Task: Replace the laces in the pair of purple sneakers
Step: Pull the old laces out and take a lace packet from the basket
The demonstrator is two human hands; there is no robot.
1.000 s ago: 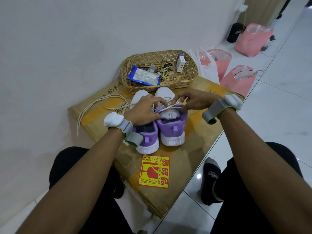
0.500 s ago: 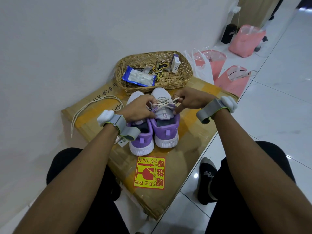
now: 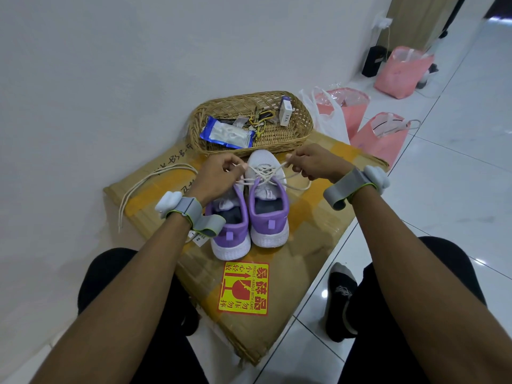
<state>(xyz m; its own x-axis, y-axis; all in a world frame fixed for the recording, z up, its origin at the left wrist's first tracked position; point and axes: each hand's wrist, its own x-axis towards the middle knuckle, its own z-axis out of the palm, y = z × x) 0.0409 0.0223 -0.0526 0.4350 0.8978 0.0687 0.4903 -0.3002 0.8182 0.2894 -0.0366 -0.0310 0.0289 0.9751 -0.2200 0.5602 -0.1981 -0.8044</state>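
Two purple and white sneakers stand side by side on a cardboard box, heels toward me. The right sneaker has a cream lace crisscrossed through its eyelets. My left hand pinches one end of that lace at the left of the shoe's tongue. My right hand pinches the other end at the right, and both ends are drawn outward. The left sneaker lies partly under my left wrist, and its front is hidden. A loose cream lace trails over the box's left side.
A wicker basket with a blue packet, keys and a small white box sits behind the shoes by the wall. Pink bags stand on the tiled floor at right. A red and yellow fragile sticker marks the box near my knees.
My hands have moved apart, from close together over the right sneaker's tongue to either side of it, drawing the lace ends outward. The crisscrossed lacing now shows between them.
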